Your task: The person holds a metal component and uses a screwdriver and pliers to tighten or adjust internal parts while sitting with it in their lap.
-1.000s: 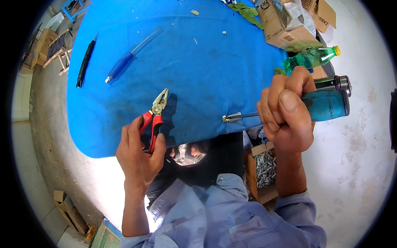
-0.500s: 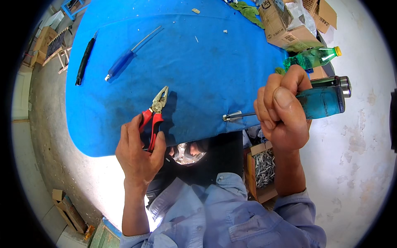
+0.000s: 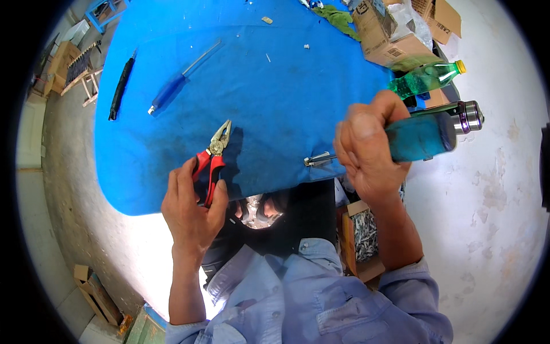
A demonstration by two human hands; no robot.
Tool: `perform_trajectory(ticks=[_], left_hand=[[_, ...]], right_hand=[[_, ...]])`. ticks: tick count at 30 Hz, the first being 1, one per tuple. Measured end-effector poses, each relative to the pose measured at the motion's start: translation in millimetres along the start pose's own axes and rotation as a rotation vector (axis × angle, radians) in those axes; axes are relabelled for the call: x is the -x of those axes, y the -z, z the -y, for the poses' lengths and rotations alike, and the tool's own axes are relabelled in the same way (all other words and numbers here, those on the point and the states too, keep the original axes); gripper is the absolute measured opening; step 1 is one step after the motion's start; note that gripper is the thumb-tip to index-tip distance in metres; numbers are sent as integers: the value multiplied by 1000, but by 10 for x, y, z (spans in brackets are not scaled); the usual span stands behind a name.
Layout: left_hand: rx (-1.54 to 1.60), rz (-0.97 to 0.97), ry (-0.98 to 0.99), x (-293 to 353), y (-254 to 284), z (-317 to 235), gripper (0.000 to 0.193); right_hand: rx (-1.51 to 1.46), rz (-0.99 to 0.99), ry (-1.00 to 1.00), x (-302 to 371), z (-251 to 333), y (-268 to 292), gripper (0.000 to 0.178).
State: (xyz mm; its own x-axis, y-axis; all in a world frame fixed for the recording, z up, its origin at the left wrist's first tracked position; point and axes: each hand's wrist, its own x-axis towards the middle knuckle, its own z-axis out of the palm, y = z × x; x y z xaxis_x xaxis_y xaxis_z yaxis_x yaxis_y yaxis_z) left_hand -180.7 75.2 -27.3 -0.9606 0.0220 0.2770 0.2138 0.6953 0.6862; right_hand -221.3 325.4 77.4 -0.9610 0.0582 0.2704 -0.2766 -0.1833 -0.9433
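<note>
My left hand (image 3: 192,200) is closed around the red-and-black handles of a pair of pliers (image 3: 216,150), its jaws slightly apart and pointing away from me over the blue table. In my right hand (image 3: 366,149), a little smeared by motion, is a screwdriver (image 3: 421,137) with a teal handle sticking out to the right. Its thin shaft runs left to a small metal piece (image 3: 318,159) near the table's front edge; whether the tip touches it is hard to make out.
On the blue table (image 3: 275,103) lie a blue-handled screwdriver (image 3: 172,89) and a black pen-like tool (image 3: 121,89). At right are a green bottle (image 3: 427,79), a steel flask (image 3: 470,116) and a cardboard box (image 3: 384,37). A box of metal bits (image 3: 365,232) stands below the edge.
My right hand and the teal-handled screwdriver have shifted left, towards the small metal piece. The left hand keeps its hold on the pliers in nearly the same place.
</note>
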Motion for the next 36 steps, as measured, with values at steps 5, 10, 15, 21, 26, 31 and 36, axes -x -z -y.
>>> perform_trajectory(ticks=[5, 10, 15, 21, 26, 31, 36], left_hand=[[119, 40, 79, -29, 176, -100, 49], [265, -32, -21, -280, 666, -600, 57], [300, -116, -405, -550, 974, -1358, 55], [63, 47, -585, -609, 855, -1664, 56], [-30, 40, -562, -609, 1100, -1930, 52], [22, 24, -438, -563, 1129, -1888, 51], [179, 50, -276, -466, 945, -1611, 50]], right_hand=[[25, -2, 22, 16, -55, -28, 21], [303, 46, 146, -30, -77, -83, 29], [298, 58, 67, -2, 0, -40, 18], [276, 48, 361, 20, -130, -79, 12], [195, 69, 197, 83, -109, 10, 13], [206, -94, 127, 78, 4, 50, 21], [244, -37, 220, 69, 168, 106, 28]])
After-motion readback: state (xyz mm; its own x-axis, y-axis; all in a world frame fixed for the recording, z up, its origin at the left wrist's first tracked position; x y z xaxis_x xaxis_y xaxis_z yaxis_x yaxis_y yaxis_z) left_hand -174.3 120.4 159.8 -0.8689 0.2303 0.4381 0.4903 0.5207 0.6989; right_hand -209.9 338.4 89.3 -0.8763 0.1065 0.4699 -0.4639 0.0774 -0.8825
